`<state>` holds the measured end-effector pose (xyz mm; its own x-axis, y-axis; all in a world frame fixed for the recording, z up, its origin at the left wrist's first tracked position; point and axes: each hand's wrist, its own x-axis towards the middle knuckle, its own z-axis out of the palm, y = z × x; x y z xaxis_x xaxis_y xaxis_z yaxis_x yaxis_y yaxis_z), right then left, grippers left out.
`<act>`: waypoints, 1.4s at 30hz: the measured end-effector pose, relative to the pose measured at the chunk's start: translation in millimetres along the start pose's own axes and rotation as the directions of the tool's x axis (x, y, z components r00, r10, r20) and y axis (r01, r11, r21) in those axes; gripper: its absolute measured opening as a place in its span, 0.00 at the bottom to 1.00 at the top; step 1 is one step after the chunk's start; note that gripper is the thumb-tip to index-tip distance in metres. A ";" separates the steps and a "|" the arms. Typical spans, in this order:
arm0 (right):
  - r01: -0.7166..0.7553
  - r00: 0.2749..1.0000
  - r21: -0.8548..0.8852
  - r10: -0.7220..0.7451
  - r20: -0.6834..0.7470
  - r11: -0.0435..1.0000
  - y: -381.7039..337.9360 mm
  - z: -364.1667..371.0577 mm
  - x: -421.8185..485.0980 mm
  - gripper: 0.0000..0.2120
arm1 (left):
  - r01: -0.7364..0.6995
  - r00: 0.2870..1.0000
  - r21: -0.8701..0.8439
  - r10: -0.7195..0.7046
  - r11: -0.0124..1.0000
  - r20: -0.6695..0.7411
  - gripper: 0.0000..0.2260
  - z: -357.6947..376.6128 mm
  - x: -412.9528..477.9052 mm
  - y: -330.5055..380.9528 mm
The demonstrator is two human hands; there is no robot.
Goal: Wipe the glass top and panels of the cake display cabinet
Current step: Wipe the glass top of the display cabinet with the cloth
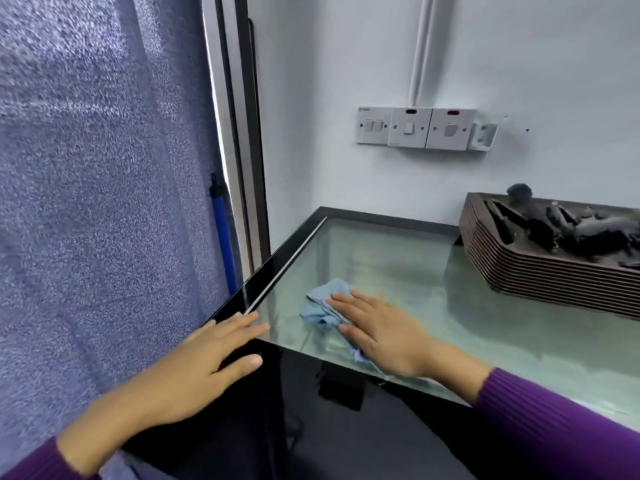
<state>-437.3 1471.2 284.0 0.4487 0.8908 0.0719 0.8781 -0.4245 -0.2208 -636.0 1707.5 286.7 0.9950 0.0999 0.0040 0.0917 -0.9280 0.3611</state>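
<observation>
The cabinet's glass top (398, 268) has a black frame and fills the middle and right of the head view. A crumpled light blue cloth (320, 308) lies on the glass near the front left corner. My right hand (384, 336) presses flat on the cloth, fingers spread and pointing left. My left hand (194, 368) rests flat on the black front left corner of the cabinet, fingers apart, holding nothing. The dark front panel (346, 427) drops away below both hands.
A stack of dark brown trays (540, 275) with dark objects on top sits on the glass at the right. A white wall with switches (415, 128) stands behind. A frosted blue panel (86, 168) and a blue pole (223, 240) are at the left.
</observation>
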 end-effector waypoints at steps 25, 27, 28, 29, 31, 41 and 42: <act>-0.638 0.768 -0.037 0.631 -0.109 0.769 -85.8 6.8 -110.0 0.27 | 0.155 0.958 0.042 -0.140 0.987 -0.250 0.22 5.4 -45.2 1.2; -0.650 0.755 -0.026 0.641 -0.135 0.760 -107.9 13.8 -81.2 0.27 | 0.223 0.945 0.032 -0.208 0.974 -0.251 0.19 5.0 -49.1 6.6; -0.634 0.768 -0.024 0.627 -0.132 0.773 -122.0 18.0 -68.8 0.27 | 0.234 0.942 0.020 -0.222 0.972 -0.251 0.18 4.5 -50.6 6.4; -0.603 0.793 -0.020 0.597 -0.126 0.797 -138.0 22.2 -59.1 0.28 | 0.234 0.943 0.009 -0.224 0.972 -0.244 0.16 3.1 -52.7 5.9; -0.508 0.858 -0.013 0.505 -0.093 0.861 -166.5 29.9 -55.3 0.28 | 0.226 0.951 -0.027 -0.227 0.974 -0.210 0.15 -0.2 -54.2 3.6; -0.591 0.806 -0.035 0.588 -0.065 0.806 -131.2 13.4 -118.7 0.28 | 0.149 0.977 -0.016 -0.150 0.989 -0.154 0.24 5.7 -64.8 -9.6; -0.592 0.804 -0.026 0.589 -0.079 0.805 -136.0 17.0 -104.5 0.28 | 0.150 0.976 -0.012 -0.150 0.989 -0.159 0.24 5.4 -64.8 -8.6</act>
<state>-606.4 1438.6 289.9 0.8911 0.4538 0.0049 0.4459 -0.8735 -0.1954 -701.0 1707.1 278.3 0.9507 0.2942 0.0979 0.2399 -0.8981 0.3687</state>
